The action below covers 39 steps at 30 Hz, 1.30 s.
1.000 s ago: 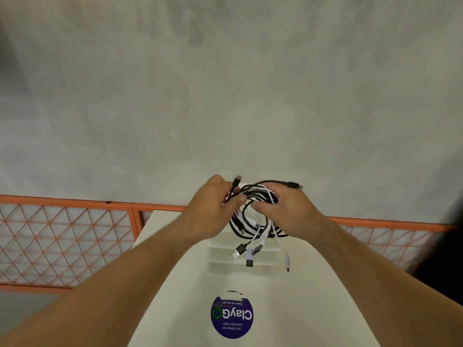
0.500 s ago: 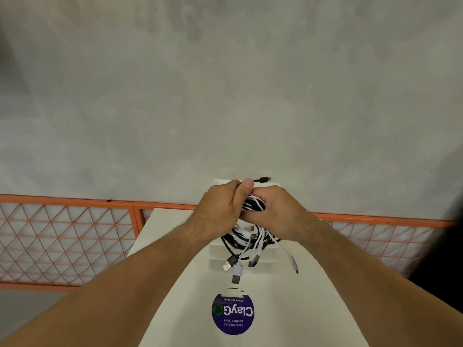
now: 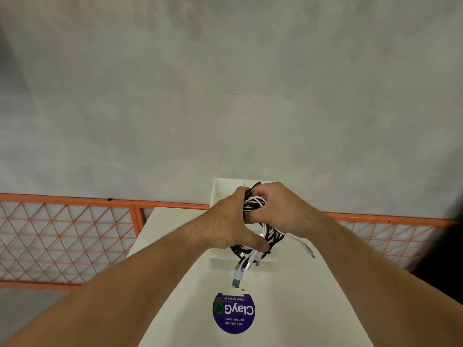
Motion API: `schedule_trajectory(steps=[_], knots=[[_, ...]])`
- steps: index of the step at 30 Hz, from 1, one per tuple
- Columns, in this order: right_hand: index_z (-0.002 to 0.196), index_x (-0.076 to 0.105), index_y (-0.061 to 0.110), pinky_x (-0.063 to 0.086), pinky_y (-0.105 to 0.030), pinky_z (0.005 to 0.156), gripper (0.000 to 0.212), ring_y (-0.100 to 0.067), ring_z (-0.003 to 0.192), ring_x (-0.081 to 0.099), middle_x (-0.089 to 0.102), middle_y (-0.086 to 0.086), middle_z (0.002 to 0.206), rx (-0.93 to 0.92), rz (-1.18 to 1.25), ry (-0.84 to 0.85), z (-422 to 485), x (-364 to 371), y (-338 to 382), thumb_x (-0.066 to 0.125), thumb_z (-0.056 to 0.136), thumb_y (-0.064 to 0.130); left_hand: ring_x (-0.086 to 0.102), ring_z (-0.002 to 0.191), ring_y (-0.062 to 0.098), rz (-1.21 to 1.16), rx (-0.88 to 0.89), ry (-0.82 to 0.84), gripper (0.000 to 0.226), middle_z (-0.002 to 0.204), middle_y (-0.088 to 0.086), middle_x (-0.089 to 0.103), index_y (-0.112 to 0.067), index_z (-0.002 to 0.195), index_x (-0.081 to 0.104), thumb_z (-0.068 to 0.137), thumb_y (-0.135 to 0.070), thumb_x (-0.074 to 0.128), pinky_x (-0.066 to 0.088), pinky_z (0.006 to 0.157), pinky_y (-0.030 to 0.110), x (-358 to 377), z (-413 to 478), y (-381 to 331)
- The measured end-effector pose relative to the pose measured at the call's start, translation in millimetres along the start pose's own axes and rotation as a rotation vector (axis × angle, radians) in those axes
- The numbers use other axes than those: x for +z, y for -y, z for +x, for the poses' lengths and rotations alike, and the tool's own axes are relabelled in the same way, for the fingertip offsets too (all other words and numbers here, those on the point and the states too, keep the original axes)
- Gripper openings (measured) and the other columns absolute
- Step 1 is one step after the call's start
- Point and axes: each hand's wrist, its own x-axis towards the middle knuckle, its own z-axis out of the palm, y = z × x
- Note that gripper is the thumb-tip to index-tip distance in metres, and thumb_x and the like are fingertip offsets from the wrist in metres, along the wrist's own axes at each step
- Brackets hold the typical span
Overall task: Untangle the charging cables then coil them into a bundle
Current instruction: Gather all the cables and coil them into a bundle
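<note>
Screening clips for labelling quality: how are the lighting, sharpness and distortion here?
Head view: soft, even light, no glare; black and white charging cable bundle, left hand and right hand sharp; wide-angle stretch swells the forearms at the bottom corners; dark right edge blurred.

Purple sticker [image 3: 233, 313] on white table [image 3: 300, 309]

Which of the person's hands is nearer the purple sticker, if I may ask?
Left. The left hand grips the cables beyond the purple sticker; the right hand holds them farther away.
</note>
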Motion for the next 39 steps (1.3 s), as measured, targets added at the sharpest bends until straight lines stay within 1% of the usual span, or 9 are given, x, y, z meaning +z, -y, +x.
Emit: schedule_trajectory(steps=[6, 11, 16, 20, 25, 28, 32, 35, 39], knots=[[0.099, 0.063, 0.027, 0.051, -0.026, 0.074, 0.034, -0.007, 0.078, 0.066, 0.067, 0.012, 0.097, 0.074, 0.072, -0.105, -1, 5, 0, 0.076, 0.072, 0.012, 0.062, 0.092, 0.000, -0.043, 0.005, -0.090, 0.090, 0.102, -0.016, 0.062, -0.034, 0.131, 0.040, 0.058, -0.026, 0.091, 0.053, 0.070, 0.019, 5, 0, 5], [0.121, 0.050, 0.030, 0.048, -0.027, 0.089, 0.044, -0.007, 0.099, 0.062, 0.056, 0.017, 0.118, 0.059, 0.099, -0.186, -2, 8, 1, 0.071, 0.082, 0.028, 0.063, 0.099, 0.002, -0.075, 0.009, -0.164, 0.092, 0.108, -0.017, 0.064, -0.032, 0.133, 0.041, 0.056, -0.028, 0.091, 0.056, 0.081, 0.026, 2, 5, 11], [0.129, 0.051, 0.036, 0.044, -0.045, 0.103, 0.073, -0.011, 0.114, 0.058, 0.058, 0.012, 0.125, 0.200, 0.350, -0.333, -7, 4, -6, 0.053, 0.069, 0.078, 0.059, 0.105, 0.001, -0.124, -0.005, -0.274, 0.086, 0.114, -0.017, 0.062, -0.028, 0.128, 0.045, 0.056, -0.031, 0.092, 0.048, 0.081, 0.017, -11, 6, 16], [0.132, 0.050, 0.042, 0.042, -0.044, 0.102, 0.093, -0.013, 0.121, 0.052, 0.057, 0.016, 0.131, 0.305, 0.348, -0.246, -20, 18, -14, 0.046, 0.055, 0.094, 0.063, 0.098, -0.001, -0.163, -0.003, -0.346, 0.074, 0.106, -0.016, 0.066, -0.029, 0.118, 0.052, 0.055, -0.030, 0.092, 0.052, 0.080, 0.019, -13, 9, 16], [0.107, 0.050, 0.056, 0.029, -0.058, 0.104, 0.045, -0.019, 0.126, 0.039, 0.044, 0.013, 0.133, 0.428, 0.622, -0.191, -33, 28, -18, 0.052, 0.068, 0.079, 0.062, 0.096, -0.003, -0.208, -0.006, -0.400, 0.079, 0.107, -0.016, 0.065, -0.026, 0.124, 0.052, 0.057, -0.031, 0.093, 0.048, 0.068, 0.008, -11, 11, 17], [0.123, 0.046, 0.053, 0.028, -0.065, 0.107, 0.072, -0.032, 0.140, 0.032, 0.033, 0.001, 0.153, 0.477, 0.786, -0.128, -40, 31, -29, 0.059, 0.057, 0.078, 0.060, 0.099, -0.002, -0.192, -0.021, -0.418, 0.082, 0.110, -0.016, 0.063, -0.024, 0.127, 0.050, 0.058, -0.033, 0.093, 0.044, 0.072, 0.010, -9, 12, 19], [0.140, 0.046, 0.032, 0.041, -0.062, 0.097, 0.117, -0.037, 0.125, 0.048, 0.050, -0.008, 0.139, 0.512, 0.973, -0.134, -40, 28, -39, 0.051, 0.042, 0.096, 0.061, 0.098, -0.002, -0.210, -0.028, -0.411, 0.083, 0.108, -0.017, 0.064, -0.024, 0.126, 0.051, 0.056, -0.035, 0.093, 0.051, 0.081, 0.018, -7, 12, 19], [0.140, 0.046, 0.027, 0.034, -0.063, 0.102, 0.106, -0.029, 0.124, 0.049, 0.050, -0.001, 0.140, 0.460, 0.859, -0.325, -36, 9, -40, 0.041, 0.056, 0.091, 0.061, 0.096, 0.001, -0.160, -0.051, -0.372, 0.078, 0.108, -0.017, 0.062, -0.025, 0.123, 0.050, 0.058, -0.035, 0.092, 0.053, 0.071, 0.016, -7, 9, 19], [0.142, 0.037, 0.046, 0.030, -0.042, 0.103, 0.090, -0.009, 0.134, 0.035, 0.037, 0.022, 0.145, 0.233, 0.464, -0.190, -30, -8, -12, 0.059, 0.063, 0.083, 0.060, 0.089, 0.001, -0.076, -0.050, -0.322, 0.068, 0.104, -0.015, 0.060, -0.030, 0.113, 0.045, 0.062, -0.030, 0.090, 0.048, 0.053, 0.010, -4, 8, 16]])
